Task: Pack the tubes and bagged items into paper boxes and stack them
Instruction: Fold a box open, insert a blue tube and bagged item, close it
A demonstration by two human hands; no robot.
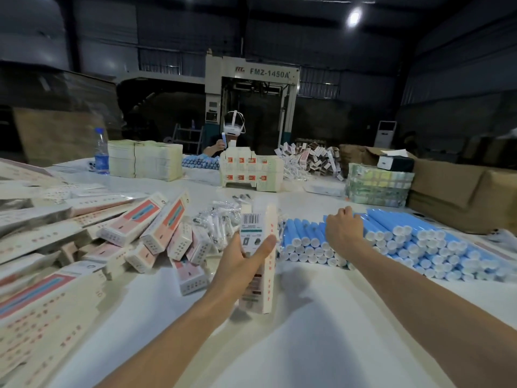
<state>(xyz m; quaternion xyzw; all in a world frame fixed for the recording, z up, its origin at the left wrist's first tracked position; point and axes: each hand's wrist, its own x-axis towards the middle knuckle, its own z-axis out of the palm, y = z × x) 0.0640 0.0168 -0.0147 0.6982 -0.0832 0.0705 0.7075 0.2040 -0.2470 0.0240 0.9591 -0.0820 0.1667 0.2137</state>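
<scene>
Heaped boxes [156, 228] left of the left hand [237, 264], bagged items [221, 219] just beyond. Left hand clamped round an upright paper box [258, 242]; right hand [342, 231] curled atop blue tubes [405, 242], grip unclear.

The box [251, 231] hides the fingers of the left hand [236, 266]; only the thumb shows across its front. Its small print is unreadable. Behind the box, the bags [221, 222] are blurred and partly covered. Right of the box, fingertips of the right hand [342, 231] are lost among the tubes [405, 242]. Far left of it, flat cartons [36, 312] run off the edge.
</scene>
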